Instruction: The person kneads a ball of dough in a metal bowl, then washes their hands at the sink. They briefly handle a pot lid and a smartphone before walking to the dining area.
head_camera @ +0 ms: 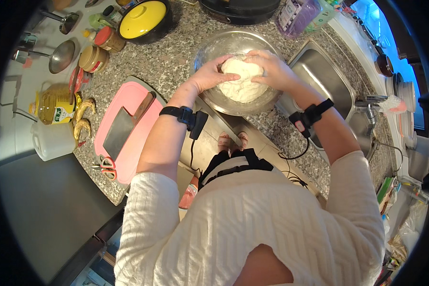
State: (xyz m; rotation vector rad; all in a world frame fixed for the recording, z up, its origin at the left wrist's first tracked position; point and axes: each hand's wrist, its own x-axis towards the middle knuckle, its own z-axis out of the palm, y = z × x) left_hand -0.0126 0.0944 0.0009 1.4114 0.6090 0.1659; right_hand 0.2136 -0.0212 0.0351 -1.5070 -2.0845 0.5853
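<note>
A lump of white dough (243,85) lies in a wide stainless steel bowl (214,102) at the counter's front edge. My left hand (214,74) grips the dough's left side, its thumb lying across the top. On the right upper side, my right hand (270,69) curls its fingers and thumb around the same lump. Some of the dough's far edge is hidden under the fingers. Whitish residue coats the bowl's inner wall.
Left of the bowl, a pink cutting board (143,118) bears a cleaver (119,128) and red-handled scissors (109,168). A steel sink (321,75) lies to the right. Behind stand a yellow-lidded pot (143,19), a black appliance (239,10) and a purple bottle (291,18).
</note>
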